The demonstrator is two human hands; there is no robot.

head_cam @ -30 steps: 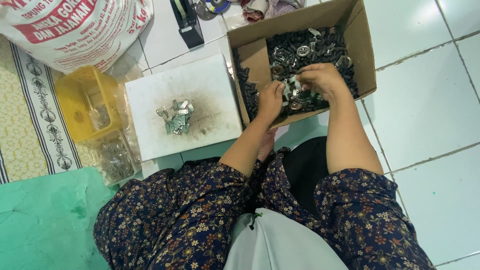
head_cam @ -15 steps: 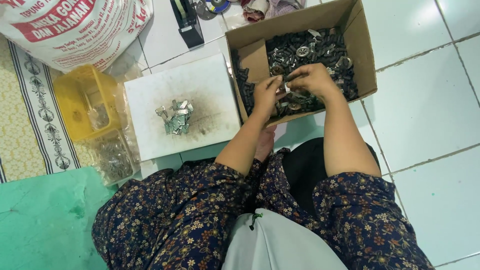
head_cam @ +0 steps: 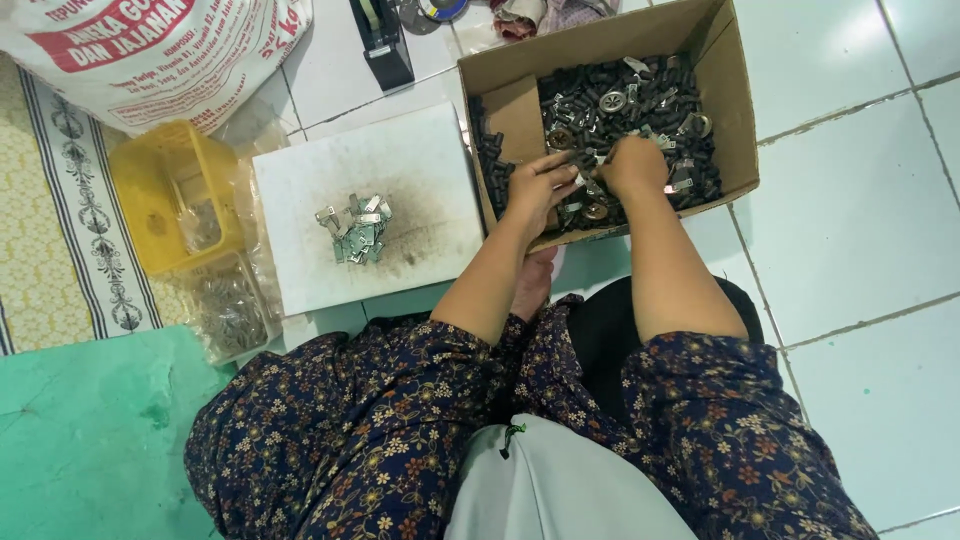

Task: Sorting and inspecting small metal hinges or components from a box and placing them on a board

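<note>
Left hand (head_cam: 540, 188) and right hand (head_cam: 632, 165) close together, fingers down in cardboard box (head_cam: 735, 95)

Light: bright, even daylight, no hard shadows.
Glare: soft sheen on the white floor tiles (head_cam: 850, 60), upper right of the frame.
Shadows: faint, inside the cardboard box (head_cam: 735, 110).
Focus: sharp at centre; small parts blend together.
Edges: slight wide-angle bending.

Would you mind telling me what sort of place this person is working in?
Probably a home or small workshop floor used for piecework. The person sits on white floor tiles, both hands in a cardboard box of small dark parts, beside a white board holding small metal clips and a patterned mat.
</note>
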